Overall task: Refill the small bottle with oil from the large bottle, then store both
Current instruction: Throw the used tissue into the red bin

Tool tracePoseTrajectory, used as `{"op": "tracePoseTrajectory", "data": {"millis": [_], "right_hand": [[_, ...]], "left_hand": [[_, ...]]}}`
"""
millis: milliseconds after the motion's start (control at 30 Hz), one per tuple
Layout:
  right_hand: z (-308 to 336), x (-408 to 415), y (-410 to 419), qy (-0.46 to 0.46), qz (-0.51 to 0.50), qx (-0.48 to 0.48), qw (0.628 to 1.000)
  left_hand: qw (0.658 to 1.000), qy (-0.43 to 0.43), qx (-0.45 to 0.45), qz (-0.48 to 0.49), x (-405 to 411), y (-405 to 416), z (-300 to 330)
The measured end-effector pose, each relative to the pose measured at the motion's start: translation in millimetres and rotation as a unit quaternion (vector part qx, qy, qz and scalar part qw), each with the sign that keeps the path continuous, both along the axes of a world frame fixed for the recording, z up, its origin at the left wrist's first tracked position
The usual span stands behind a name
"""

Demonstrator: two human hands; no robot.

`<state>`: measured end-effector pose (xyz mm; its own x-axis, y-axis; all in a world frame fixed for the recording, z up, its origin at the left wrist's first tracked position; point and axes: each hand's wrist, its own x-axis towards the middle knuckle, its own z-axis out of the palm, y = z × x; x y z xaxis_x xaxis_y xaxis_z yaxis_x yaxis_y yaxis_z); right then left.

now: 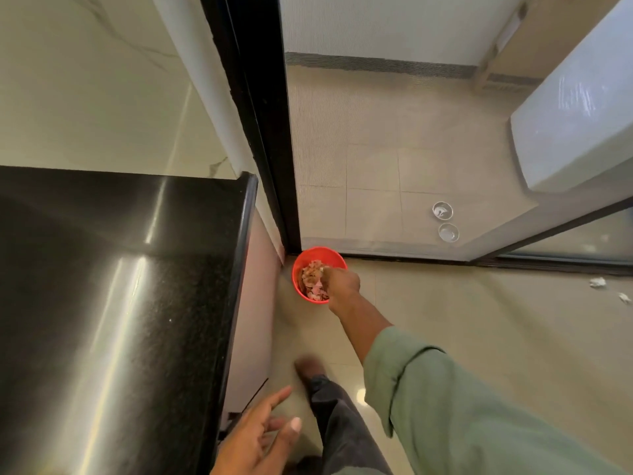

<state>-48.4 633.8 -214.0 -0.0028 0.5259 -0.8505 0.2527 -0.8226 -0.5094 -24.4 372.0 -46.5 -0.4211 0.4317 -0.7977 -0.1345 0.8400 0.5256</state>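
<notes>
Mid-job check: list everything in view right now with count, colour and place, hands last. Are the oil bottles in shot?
Oil bottles: none in view.
Bin: one, red, on the floor in the corner by the door frame, holding brownish-pink scraps.
Small metal bowls: two, silver, on the tiled floor beyond the mesh door.
Crumpled paper bits: two, white, on the floor at far right.
Countertop: one, black, glossy, at left.
Door frame: one, black, centre.
Mesh door: one, grey, right of the frame.
White box-like object: one, upper right; what it is cannot be told.
Left hand: fingers spread, holding nothing, bottom centre.
Right hand: green sleeve, reaching over the bin; its fingers are hidden.
</notes>
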Motion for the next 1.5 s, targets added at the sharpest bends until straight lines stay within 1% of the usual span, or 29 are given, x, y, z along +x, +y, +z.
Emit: {"op": "tracePoseTrajectory", "data": {"millis": [167,333,467,567,633,733,767,833,933,1000,1067,1100,1167,1200,1267,1333,1400,1467,1500], "right_hand": [[-21,-2,8,0.015,-0.025,0.023,0.999],[-30,4,11,0.031,-0.077,-0.011,0.997],[-30,6,6,0.027,-0.07,-0.014,0.997],[-21,12,3,0.064,-0.034,-0.038,0.997],[-8,10,-2,0.085,-0.027,-0.051,0.995],[26,1,-20,0.137,-0.051,-0.036,0.989],[40,1,-30,0.161,-0.033,-0.039,0.986],[76,2,-63,0.199,0.036,-0.037,0.979],[134,16,-115,0.214,0.154,0.008,0.965],[170,25,-152,0.223,0.262,0.091,0.935],[196,28,-190,0.248,0.38,0.177,0.873],[205,30,-204,0.265,0.426,0.197,0.842],[222,30,-243,0.31,0.511,0.177,0.782],[228,28,-262,0.329,0.545,0.164,0.754],[238,23,-294,0.363,0.594,0.17,0.698],[249,18,-332,0.394,0.633,0.176,0.642],[257,17,-370,0.418,0.657,0.175,0.603],[260,18,-404,0.432,0.674,0.182,0.572],[260,21,-419,0.44,0.681,0.182,0.557]], "left_hand": [[0.999,0.002,0.008,0.053,-7,8,-8],[0.997,-0.005,0.037,0.069,-10,17,-11],[0.991,-0.037,0.061,0.109,-11,23,-7],[0.988,-0.053,0.077,0.126,-13,25,-5],[0.983,-0.052,0.093,0.147,-14,26,-3],[0.976,-0.04,0.127,0.174,-17,24,12],[0.974,-0.031,0.137,0.178,-17,23,16],[0.965,-0.012,0.163,0.205,-19,15,32],[0.952,0.025,0.198,0.234,-20,3,61],[0.932,0.079,0.225,0.274,-19,-18,80],[0.91,0.16,0.236,0.302,-12,-51,94],[0.9,0.2,0.229,0.311,-9,-67,98],[0.865,0.27,0.208,0.368,6,-111,104],[0.844,0.295,0.194,0.404,15,-134,105],[0.801,0.335,0.165,0.468,31,-171,107],[0.743,0.362,0.141,0.545,49,-208,109],[0.687,0.389,0.123,0.601,68,-240,112],[0.648,0.409,0.103,0.634,83,-266,113],[0.634,0.417,0.091,0.645,91,-277,114]]}}
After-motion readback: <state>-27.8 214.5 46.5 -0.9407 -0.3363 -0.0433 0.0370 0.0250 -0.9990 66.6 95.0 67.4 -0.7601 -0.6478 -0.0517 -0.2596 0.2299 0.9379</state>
